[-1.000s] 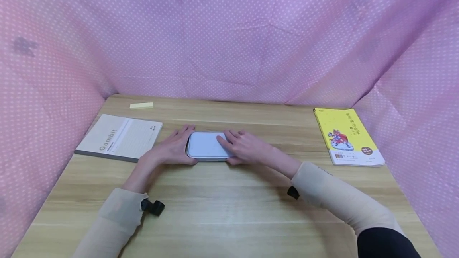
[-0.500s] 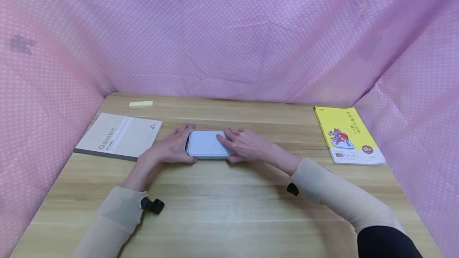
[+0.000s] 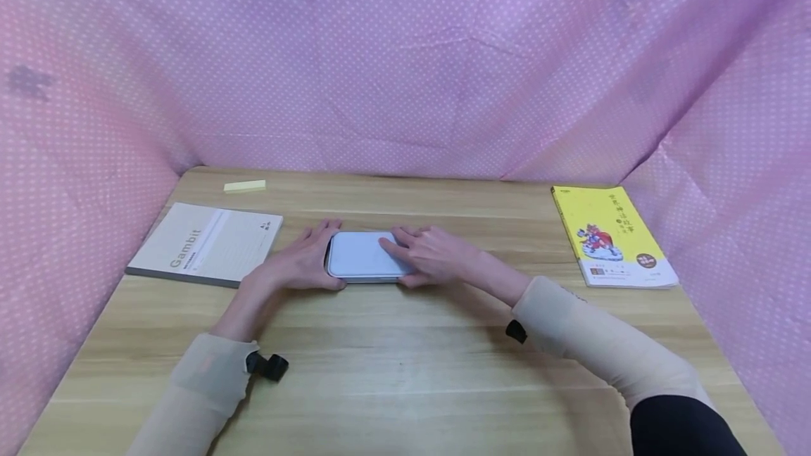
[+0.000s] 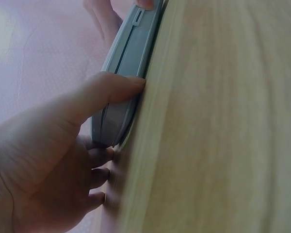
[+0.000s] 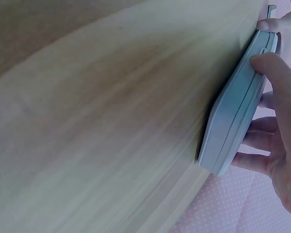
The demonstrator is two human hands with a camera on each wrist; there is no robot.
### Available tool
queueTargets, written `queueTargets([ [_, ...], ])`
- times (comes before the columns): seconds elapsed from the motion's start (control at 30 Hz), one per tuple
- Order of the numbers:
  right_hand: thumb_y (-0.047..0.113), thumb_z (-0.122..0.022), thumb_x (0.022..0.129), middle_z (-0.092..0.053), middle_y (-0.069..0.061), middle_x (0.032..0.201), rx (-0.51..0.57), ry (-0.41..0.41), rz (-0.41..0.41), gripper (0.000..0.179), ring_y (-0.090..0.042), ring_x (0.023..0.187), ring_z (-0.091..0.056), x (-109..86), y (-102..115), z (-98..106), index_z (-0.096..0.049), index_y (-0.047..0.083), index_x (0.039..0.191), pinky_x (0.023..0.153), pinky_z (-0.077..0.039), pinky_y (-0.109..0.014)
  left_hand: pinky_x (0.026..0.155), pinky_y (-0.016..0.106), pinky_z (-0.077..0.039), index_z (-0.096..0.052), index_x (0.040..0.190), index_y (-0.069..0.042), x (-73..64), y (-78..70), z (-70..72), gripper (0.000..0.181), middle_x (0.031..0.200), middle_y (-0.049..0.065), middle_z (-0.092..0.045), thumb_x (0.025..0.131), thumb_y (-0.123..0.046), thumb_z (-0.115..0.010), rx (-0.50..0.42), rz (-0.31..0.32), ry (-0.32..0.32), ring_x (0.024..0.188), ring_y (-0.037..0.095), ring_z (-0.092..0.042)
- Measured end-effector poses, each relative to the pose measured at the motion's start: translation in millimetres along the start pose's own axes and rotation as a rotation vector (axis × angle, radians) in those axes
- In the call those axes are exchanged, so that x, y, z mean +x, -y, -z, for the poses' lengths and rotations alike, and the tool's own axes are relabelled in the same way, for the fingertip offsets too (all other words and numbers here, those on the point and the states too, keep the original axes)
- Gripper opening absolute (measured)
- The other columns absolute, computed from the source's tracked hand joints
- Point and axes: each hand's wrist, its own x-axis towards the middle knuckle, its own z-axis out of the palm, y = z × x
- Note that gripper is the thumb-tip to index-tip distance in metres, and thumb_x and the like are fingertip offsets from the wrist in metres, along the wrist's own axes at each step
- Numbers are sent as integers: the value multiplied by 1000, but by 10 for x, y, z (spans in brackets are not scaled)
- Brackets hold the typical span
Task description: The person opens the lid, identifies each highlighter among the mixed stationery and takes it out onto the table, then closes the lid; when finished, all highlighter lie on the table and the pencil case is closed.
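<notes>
A flat, pale blue case (image 3: 356, 255) with rounded corners lies on the wooden table between both hands. My left hand (image 3: 305, 261) grips its left end, thumb on the near side and fingers round toward the far side. From the right, my right hand (image 3: 438, 257) holds the case, its thumb on the near side and its index finger over the top face. The left wrist view shows the case's grey-blue side (image 4: 131, 56) with a seam and a small slotted catch (image 4: 138, 17). In the right wrist view, the seam runs along the case's side (image 5: 233, 109), with both thumbs against it.
A grey notebook (image 3: 209, 243) marked "Gambit" lies left of the hands. Behind it is a small pale yellow strip (image 3: 245, 186). A yellow book (image 3: 611, 234) lies at the right. Pink dotted cloth (image 3: 405, 76) hangs round the back and sides of the table (image 3: 374, 364).
</notes>
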Motion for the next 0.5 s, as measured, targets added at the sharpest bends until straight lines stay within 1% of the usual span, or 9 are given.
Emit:
queueTargets([
  [0.1, 57, -59, 97, -59, -15, 134, 25, 12, -2, 73, -23, 98, -71, -3, -10, 9, -47, 10, 152, 70, -62, -33, 132, 60, -9, -11, 163, 3, 1, -8, 7, 123, 171, 29, -9, 75, -47, -82, -2, 1, -1, 160, 45, -9],
  [0.23, 56, -59, 97, -59, -17, 140, 69, 34, -8, 74, -26, 102, -72, -10, -29, 30, -45, 10, 154, 72, -63, -35, 132, 60, -9, -11, 162, 3, -2, -17, 8, 124, 171, 29, -9, 75, -46, -82, -8, -1, 3, 160, 45, -8],
  [0.3, 54, -59, 97, -58, -17, 144, 105, 42, -15, 73, -25, 99, -73, -10, -42, 43, -45, 11, 155, 71, -63, -35, 132, 60, -8, -11, 162, 4, -2, -14, 5, 123, 171, 29, -10, 75, -45, -82, -9, -3, 5, 160, 45, -8],
  [0.4, 52, -59, 97, -57, -14, 147, 153, 54, -27, 72, -21, 88, -72, -8, -60, 66, -45, 13, 156, 68, -61, -33, 132, 61, -8, -10, 162, 5, 3, -6, 1, 124, 171, 29, -11, 74, -45, -83, -8, -7, 4, 160, 46, -7],
  [0.5, 51, -59, 97, -56, -13, 149, 189, 65, -34, 71, -19, 82, -70, -4, -76, 83, -44, 15, 156, 65, -59, -33, 131, 61, -7, -11, 161, 6, 0, -6, 7, 124, 171, 28, -11, 74, -44, -83, -12, -6, 4, 160, 46, -7],
])
